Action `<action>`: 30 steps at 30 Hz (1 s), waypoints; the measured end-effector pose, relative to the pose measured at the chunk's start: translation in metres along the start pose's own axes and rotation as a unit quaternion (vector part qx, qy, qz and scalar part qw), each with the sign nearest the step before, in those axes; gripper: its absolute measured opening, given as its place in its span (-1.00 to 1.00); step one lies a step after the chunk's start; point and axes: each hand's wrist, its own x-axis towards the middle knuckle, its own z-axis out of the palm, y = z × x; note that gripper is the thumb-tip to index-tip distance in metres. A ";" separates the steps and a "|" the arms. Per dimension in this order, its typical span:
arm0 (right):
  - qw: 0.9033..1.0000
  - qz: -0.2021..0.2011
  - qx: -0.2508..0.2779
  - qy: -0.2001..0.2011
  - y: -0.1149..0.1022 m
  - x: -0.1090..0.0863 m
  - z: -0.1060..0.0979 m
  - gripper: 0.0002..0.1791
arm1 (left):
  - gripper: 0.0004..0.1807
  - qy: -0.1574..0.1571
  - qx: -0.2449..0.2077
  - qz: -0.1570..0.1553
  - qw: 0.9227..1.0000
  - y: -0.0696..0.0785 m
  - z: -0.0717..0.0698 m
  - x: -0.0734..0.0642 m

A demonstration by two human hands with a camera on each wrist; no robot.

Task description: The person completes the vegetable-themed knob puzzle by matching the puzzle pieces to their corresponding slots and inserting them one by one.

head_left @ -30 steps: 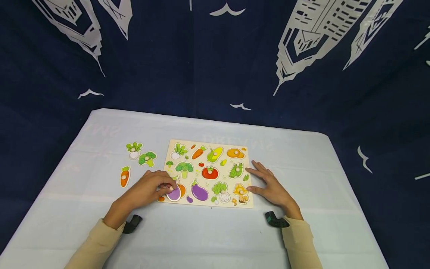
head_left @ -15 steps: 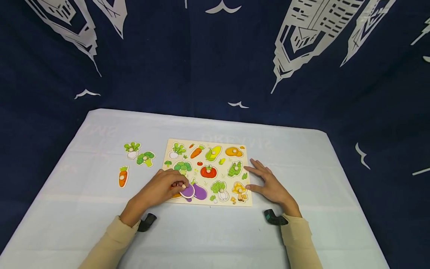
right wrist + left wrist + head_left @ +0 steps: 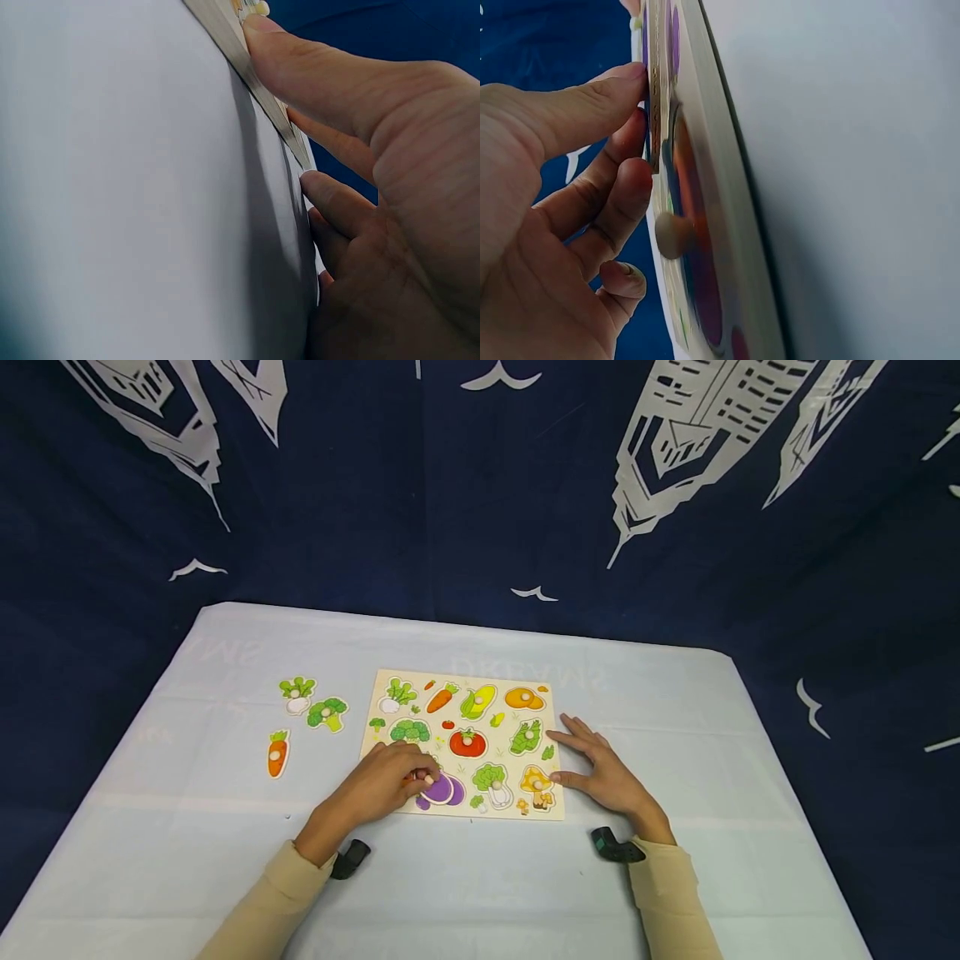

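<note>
At the near edge of the board (image 3: 499,753), a bit L of centre, the L hand (image 3: 386,781) pinches the eggplant (image 3: 437,788) by its knob, thumb & fingertips together. The R hand (image 3: 603,781) isn't grasping anything: fingers spread, thumb & fingertips against the board's R side, prob. steadying it.

Step in hand, I'd judge: lining up the eggplant w/ its slot (image 3: 457,792). It lies over the slot's L part, purple showing past it on the R, so not seated yet. Next move calls for a small shift R, maybe a slight turn, then lowering & pressing flat once the outlines match.

Orientation: the eggplant's face is up, its round end toward the person. Stem end is under the fingers in the head view, & the L wrist view is nearly edge-on, so can't be sure of its exact long axis. The slot's axis runs diagonally, stem far-L, fat end near-R; the piece should match that.

Left for later, apparently: turnip (image 3: 298,694), broccoli (image 3: 327,714) & carrot (image 3: 277,754), loose on the table (image 3: 525,893) L of the board. Carrot's long axis runs roughly away from the person, leaves at the far end, tip near.
</note>
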 end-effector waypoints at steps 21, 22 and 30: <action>1.000 0.004 0.007 0.003 0.001 0.001 0.001 -0.20 | -0.89 -0.006 0.018 0.001 1.000 0.008 0.012 0.007; 1.000 0.004 0.007 0.003 0.001 0.001 0.001 -0.20 | -0.89 -0.008 0.021 0.001 1.000 0.009 0.013 0.007; 1.000 0.005 0.007 0.003 0.001 0.001 0.001 -0.20 | -0.90 -0.012 0.030 -0.004 0.999 0.011 0.012 0.007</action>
